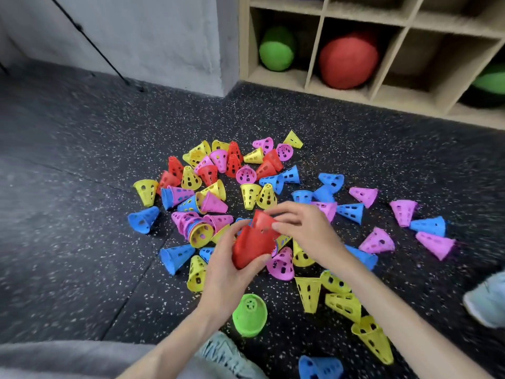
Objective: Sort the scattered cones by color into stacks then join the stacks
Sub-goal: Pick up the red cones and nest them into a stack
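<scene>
Your left hand (pixel 232 265) grips the red stack (pixel 252 248) above the near middle of the pile; your right hand (pixel 303 231) pinches a red cone (pixel 263 218) onto its top. Line up the rims, then press straight down.

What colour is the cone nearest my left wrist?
Green, seen in the head view.

We see smooth, matt plastic in the perforated cones (pixel 247 192) scattered mid-frame, and in the red cone stack (pixel 254 243) at the centre. The floor (pixel 82 187) looks like dark, grainy rubber flecked with pale chips. At upper right, the shelf unit (pixel 314 75) appears as pale wood-look board; the red ball (pixel 348 60) inside looks matt and slightly textured.
</scene>
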